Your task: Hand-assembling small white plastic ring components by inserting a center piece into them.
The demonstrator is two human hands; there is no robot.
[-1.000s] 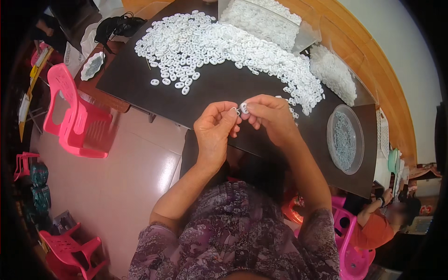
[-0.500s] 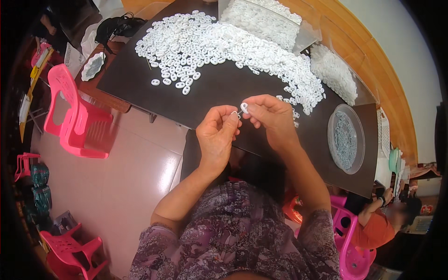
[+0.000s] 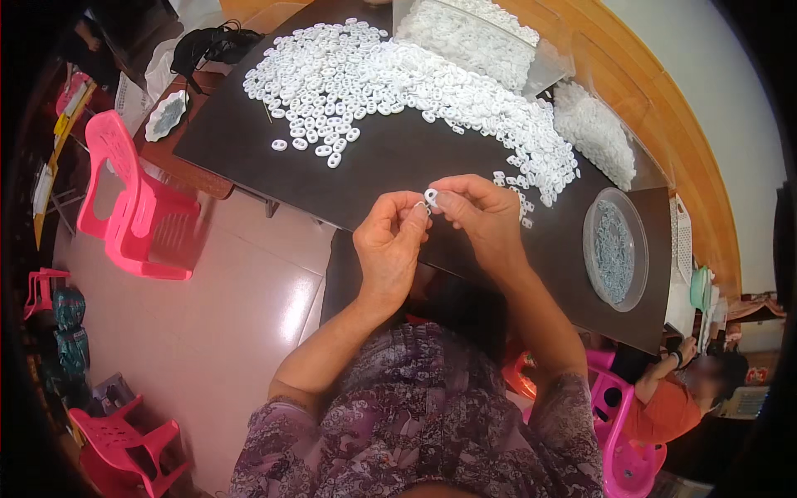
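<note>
My left hand and my right hand meet fingertip to fingertip above the near edge of the dark table. Between the right thumb and forefinger is a small white oval piece with holes in it. The left thumb and forefinger pinch another small white piece, mostly hidden by the fingertips. Both pieces are side by side, close or touching; I cannot tell whether they are joined. A large heap of white two-holed oval pieces spreads over the table beyond my hands.
A clear bin of white pieces lies tipped at the back, beside a bag of white pieces. A round clear tub with small grey metal parts stands at right. Pink chairs are on the left; a person in orange is at lower right.
My hands have come slightly closer together, bringing the two white pieces nearer each other. A thin link seen between them before is now hidden. The view has shifted a little.
</note>
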